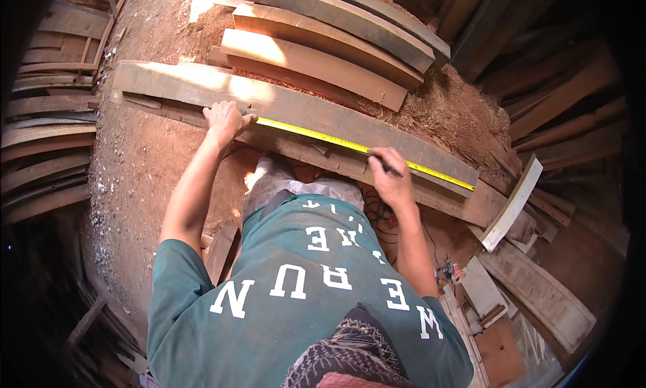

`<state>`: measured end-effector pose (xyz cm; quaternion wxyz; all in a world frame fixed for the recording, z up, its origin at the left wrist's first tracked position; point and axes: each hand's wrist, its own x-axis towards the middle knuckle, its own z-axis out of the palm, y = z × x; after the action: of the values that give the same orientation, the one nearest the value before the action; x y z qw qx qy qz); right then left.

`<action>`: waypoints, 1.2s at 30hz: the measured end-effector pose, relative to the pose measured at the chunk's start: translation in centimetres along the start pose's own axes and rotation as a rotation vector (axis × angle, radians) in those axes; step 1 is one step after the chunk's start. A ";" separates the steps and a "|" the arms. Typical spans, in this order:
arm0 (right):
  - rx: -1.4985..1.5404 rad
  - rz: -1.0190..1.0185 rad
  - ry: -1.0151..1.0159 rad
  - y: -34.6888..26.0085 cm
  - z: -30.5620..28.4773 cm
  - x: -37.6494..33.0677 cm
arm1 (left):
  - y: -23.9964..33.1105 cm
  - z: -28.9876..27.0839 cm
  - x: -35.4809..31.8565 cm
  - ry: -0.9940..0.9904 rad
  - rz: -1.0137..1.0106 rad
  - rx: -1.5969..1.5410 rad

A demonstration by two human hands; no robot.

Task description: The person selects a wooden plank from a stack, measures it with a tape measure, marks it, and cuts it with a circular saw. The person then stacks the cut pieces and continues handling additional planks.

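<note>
A long grey wooden plank (202,85) lies across the dirt floor in front of me. A yellow tape measure (336,140) is stretched along its near edge. My left hand (225,119) presses the tape's left end against the plank. My right hand (389,176) grips a dark pencil (386,164) with its tip at the tape, near the plank's right part. The tape runs on past my right hand to the plank's right end (464,184).
Several thick reddish boards (316,62) are stacked just beyond the plank. Curved planks (47,139) pile up at the left, offcuts and a white board (515,200) at the right. Sawdust covers the ground (141,173). A dark cable (377,210) lies near my right forearm.
</note>
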<state>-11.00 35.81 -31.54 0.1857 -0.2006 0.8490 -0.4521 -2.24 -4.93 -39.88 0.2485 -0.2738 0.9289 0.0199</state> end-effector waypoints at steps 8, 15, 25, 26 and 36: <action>-0.034 -0.088 0.021 -2.3 11.1 3.0 | -2.9 0.9 1.3 0.115 0.111 -0.124; -0.007 0.149 0.131 -5.2 18.3 4.0 | -5.1 0.4 2.5 -0.003 0.151 -0.132; 0.012 0.255 0.184 -5.3 20.5 3.3 | -6.2 0.2 3.7 -0.041 0.173 -0.091; 0.010 0.241 0.198 -5.2 20.4 3.3 | -6.5 0.3 4.0 -0.047 0.169 -0.081; -0.016 0.135 0.212 -4.5 21.3 4.6 | -8.1 -0.5 5.1 -0.132 0.152 -0.039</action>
<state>-3.62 16.41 -39.48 0.1232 -0.0955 0.8791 -0.4504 -1.97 -14.45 -41.09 0.3014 -0.2053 0.9281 0.0750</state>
